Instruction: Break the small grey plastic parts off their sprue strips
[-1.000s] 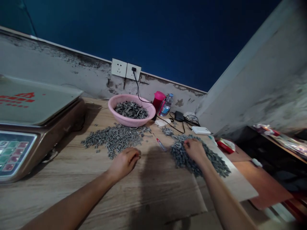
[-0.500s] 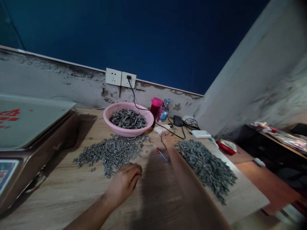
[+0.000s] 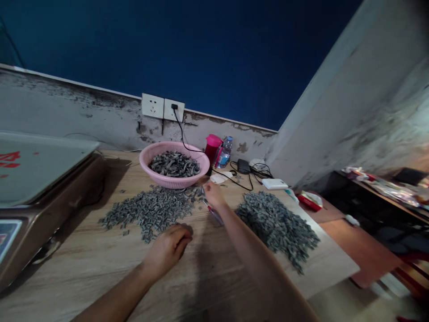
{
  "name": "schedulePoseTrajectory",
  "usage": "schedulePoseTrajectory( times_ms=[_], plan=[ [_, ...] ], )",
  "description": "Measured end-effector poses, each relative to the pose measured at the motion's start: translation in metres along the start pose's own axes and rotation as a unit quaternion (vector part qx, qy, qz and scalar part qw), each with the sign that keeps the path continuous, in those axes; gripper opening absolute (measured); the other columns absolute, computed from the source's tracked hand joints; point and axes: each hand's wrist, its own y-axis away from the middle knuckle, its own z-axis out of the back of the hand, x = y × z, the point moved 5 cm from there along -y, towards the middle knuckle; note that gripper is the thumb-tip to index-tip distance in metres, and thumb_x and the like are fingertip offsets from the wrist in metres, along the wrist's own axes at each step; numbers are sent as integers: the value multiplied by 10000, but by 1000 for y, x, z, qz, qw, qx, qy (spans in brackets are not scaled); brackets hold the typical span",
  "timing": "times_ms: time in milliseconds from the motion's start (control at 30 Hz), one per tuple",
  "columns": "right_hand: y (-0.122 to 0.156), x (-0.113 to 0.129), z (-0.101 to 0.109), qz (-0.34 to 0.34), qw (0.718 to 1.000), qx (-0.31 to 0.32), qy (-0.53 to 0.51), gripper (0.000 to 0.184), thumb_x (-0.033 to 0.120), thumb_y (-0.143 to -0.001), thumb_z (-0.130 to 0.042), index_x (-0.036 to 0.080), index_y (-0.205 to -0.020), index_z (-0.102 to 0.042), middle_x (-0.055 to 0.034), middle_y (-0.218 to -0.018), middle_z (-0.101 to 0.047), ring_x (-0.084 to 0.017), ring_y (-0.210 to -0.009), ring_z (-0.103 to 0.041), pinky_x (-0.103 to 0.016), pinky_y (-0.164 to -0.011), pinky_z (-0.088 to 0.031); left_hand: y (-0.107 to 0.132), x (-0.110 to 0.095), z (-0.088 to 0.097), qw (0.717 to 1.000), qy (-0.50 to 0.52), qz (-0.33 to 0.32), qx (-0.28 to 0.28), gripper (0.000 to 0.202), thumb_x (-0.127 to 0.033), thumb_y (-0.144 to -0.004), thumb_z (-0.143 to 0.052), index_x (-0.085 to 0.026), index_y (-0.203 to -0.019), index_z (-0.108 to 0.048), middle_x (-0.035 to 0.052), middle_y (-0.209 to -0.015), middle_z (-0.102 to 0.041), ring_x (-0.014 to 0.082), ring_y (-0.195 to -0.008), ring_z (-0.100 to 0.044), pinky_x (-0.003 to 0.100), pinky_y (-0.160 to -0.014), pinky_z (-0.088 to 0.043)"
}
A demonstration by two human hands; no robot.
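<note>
My left hand [image 3: 169,248] rests on the wooden table with its fingers curled closed. What they hold, if anything, is hidden. Just beyond it spreads a loose pile of small grey pieces [image 3: 150,210]. My right hand [image 3: 214,196] is stretched forward near the right end of that pile, beside a pink plastic basket [image 3: 172,182]. Its fingers look bent together, too small and dim to show anything in them. A slim tool with a red and clear handle [image 3: 217,217] lies beside my right wrist. Dark grey strips [image 3: 174,164] fill the basket.
A second heap of grey pieces [image 3: 276,226] lies right of my right forearm. A weighing scale [image 3: 50,197] stands at the left. Along the wall are a pink-lidded jug [image 3: 212,147], a water bottle [image 3: 225,153], a black adapter [image 3: 243,166] with cables and a white box [image 3: 275,184].
My right hand has moved left, from beside the white paper to the end of the grey pile near the basket. My left hand stays curled in place. The view has shifted slightly.
</note>
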Motion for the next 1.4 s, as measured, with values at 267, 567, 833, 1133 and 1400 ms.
schedulePoseTrajectory(
  times_ms=[267,567,833,1133,1400],
  plan=[
    [-21,-41,22,29,998,-27,44,236,4,-721,-485,98,-861,-651,-148,-914,-638,-223,-904,-564,-261,-779,-372,-2,-2,3,1000,3,16,-15,118,-178,-858,-462,-186,-814,-571,26,-844,-603,159,-832,-541,275,-753,-401],
    [0,-33,38,19,997,-64,-33,230,-15,-673,-473,98,-839,-587,-148,-864,-612,-241,-846,-565,-296,-735,-389,-2,-2,7,999,-5,-19,-42,121,-164,-863,-451,-181,-834,-568,30,-836,-600,151,-832,-536,263,-759,-413],
    [75,22,20,3,929,2,-369,220,295,-826,-376,178,-906,-545,-2,-596,-548,-149,-534,-559,-269,-536,-492,-2,17,48,949,-256,99,-154,178,-208,-808,-513,-149,-946,-608,107,-977,-543,243,-924,-484,377,-830,-425],
    [133,54,-20,-61,759,135,-635,281,399,-678,-623,178,-828,-534,16,-630,-576,-108,-510,-554,-245,-492,-502,-6,35,47,944,-301,76,-110,169,-138,-812,-467,-152,-810,-635,95,-879,-569,223,-845,-496,364,-798,-426],
    [135,44,-22,-82,732,125,-665,325,387,-649,-673,175,-841,-517,10,-659,-596,-102,-519,-561,-238,-505,-505,-6,31,58,953,-231,11,-194,182,-96,-827,-442,-140,-846,-617,82,-828,-617,210,-835,-525,333,-784,-439]
  ],
)
